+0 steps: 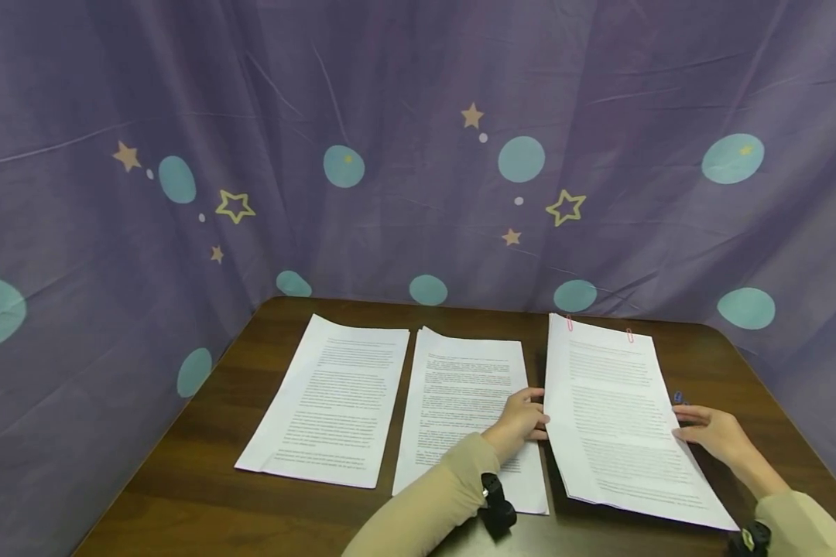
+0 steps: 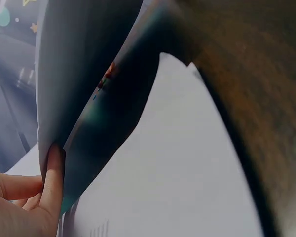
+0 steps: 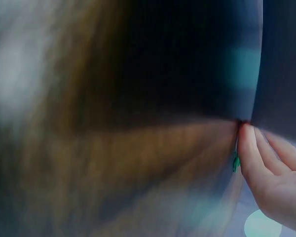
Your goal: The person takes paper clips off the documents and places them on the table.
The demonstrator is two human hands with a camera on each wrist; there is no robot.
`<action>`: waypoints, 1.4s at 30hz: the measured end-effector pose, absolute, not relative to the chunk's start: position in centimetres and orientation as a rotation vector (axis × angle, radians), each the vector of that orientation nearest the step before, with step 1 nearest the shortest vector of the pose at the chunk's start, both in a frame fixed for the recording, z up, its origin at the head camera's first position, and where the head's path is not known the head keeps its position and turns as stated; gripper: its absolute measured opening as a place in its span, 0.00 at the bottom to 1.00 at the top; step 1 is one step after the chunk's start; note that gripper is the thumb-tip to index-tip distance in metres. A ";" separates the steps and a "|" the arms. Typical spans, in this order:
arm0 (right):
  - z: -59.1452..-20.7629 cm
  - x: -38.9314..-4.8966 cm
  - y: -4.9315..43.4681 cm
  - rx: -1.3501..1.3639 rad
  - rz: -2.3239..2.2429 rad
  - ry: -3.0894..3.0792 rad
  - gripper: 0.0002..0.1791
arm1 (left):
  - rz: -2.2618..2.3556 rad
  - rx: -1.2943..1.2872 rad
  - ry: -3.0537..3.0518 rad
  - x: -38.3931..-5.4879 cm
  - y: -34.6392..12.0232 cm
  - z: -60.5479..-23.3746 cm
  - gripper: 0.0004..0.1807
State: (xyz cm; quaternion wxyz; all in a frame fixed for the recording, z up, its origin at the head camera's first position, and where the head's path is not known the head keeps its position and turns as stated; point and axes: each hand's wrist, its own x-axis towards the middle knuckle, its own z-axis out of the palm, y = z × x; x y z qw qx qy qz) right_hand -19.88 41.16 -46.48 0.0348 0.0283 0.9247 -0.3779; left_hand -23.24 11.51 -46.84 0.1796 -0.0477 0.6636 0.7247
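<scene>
A sheaf of printed paper (image 1: 620, 433) is lifted off the table at the right, with two pink paper clips (image 1: 630, 336) on its top edge. My left hand (image 1: 519, 422) pinches its left edge; in the left wrist view the thumb and fingers of the left hand (image 2: 32, 202) hold the sheaf (image 2: 84, 64), its underside in shadow. At the right edge, my right hand (image 1: 717, 437) pinches the paper between thumb and fingers. The right wrist view shows the right hand (image 3: 276, 173) at the edge of the sheaf (image 3: 283, 74), a small green item (image 3: 236, 162) beyond its fingertips.
Left of the sheaf, two more printed paper stacks, a middle one (image 1: 460, 402) and a left one (image 1: 341, 402), lie on the brown wooden table (image 1: 181, 472). A small blue clip-like item (image 1: 679, 398) sits beyond the right hand. A purple patterned curtain (image 1: 418, 155) hangs behind.
</scene>
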 end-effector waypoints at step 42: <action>-43.2 -20.2 33.0 0.065 -1.971 2.179 0.34 | 2.014 -0.051 1.969 -23.6 0.2 -43.9 0.29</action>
